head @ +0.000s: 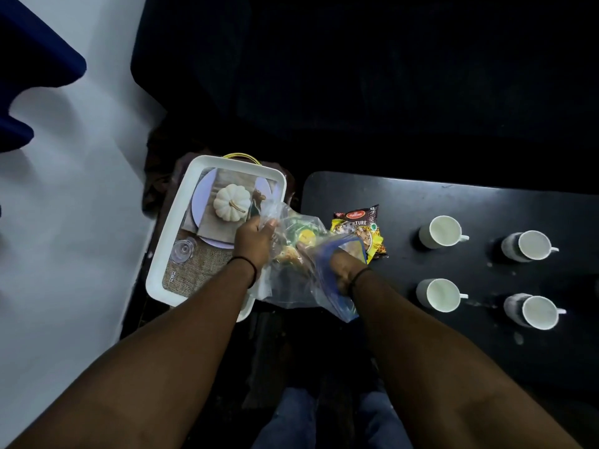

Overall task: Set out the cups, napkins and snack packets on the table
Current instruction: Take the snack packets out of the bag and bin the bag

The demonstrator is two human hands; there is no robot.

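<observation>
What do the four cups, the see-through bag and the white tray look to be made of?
Cups: probably glazed ceramic, white and smooth inside, with solid handles.
Bag: thin clear plastic film; it crumples, glints, and packets show through.
Tray: likely matte white plastic or melamine, with a thick rounded rim and a printed picture on its floor.

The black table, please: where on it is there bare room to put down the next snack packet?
The black table lies bare between the yellow snack packet and the nearest white cup, and along its near left edge below that packet. The right side is crowded by four white cups. The clear plastic bag covers the left corner.
</observation>
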